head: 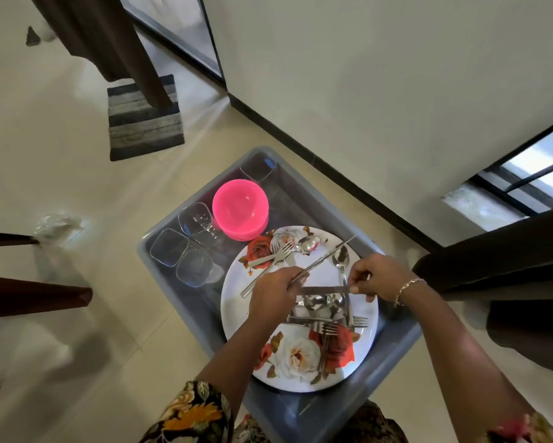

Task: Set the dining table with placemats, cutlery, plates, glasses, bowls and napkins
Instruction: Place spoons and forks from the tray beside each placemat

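A grey plastic tub (393, 343) on the floor holds a white plate with rose prints (236, 302). Loose forks (280, 252), spoons (340, 262) and knives lie on the plate. My left hand (273, 297) is shut on a bunch of knives (327, 257) that point up and to the right. My right hand (375, 276) pinches the end of another knife (323, 290), held level across the plate towards my left hand. Stacked pink bowls (240, 207) and several clear glasses (193, 268) stand in the tub's far half.
A striped grey doormat (144, 123) lies on the tiled floor at the upper left. Dark wooden furniture legs (35, 297) stand at the left, dark furniture (505, 266) at the right. A white wall with a black skirting (332, 169) runs behind the tub.
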A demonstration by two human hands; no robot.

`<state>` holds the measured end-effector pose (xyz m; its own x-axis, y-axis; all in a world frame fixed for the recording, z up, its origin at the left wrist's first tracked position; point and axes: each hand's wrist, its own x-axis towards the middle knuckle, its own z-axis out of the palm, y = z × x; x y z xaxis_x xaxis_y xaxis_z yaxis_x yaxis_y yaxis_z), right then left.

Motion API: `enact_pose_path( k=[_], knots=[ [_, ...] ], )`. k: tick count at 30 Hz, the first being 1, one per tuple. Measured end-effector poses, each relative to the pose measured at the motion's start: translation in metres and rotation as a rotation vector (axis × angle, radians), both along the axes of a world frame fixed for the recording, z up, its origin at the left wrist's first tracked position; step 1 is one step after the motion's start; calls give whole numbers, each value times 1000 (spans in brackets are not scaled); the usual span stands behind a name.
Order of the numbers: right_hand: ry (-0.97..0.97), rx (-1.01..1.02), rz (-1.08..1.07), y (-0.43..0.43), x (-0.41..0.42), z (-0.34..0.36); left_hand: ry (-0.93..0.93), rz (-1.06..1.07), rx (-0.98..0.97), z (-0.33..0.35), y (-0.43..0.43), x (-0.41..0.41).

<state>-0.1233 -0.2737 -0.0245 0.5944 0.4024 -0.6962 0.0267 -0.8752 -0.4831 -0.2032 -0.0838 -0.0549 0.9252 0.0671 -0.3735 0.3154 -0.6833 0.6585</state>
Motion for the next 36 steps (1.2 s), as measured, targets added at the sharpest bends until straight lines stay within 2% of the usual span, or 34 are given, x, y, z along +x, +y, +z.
enact_pose_path(
  k=[4,6,8,11,12,16,19,22,29,36],
  knots=[
    [-102,-51,158,20,14,11,239,-152,-30,0,-4,1],
    [-168,-85,140,25,16,8,299,-139,-44,-4,0,-7],
    [-263,0,-95,27,11,-5,356,-46,-85,-9,8,-18],
    [-309,177,-707,38,-9,-27,387,166,-178,-14,23,-36],
    [-292,166,-769,45,-18,-37,382,235,-231,-14,27,-41],
    [-253,-90,-427,77,-53,-76,388,335,-307,-16,40,-50],
    [-356,-294,-274,92,-73,-94,400,348,-339,-16,43,-51],
    [-480,-360,-290,100,-81,-98,354,332,-326,-12,43,-52],
    [-387,-488,-319,101,-79,-95,284,402,-355,-15,42,-63],
    [-312,-503,-291,86,-76,-90,302,412,-380,-10,40,-67]
  ],
)
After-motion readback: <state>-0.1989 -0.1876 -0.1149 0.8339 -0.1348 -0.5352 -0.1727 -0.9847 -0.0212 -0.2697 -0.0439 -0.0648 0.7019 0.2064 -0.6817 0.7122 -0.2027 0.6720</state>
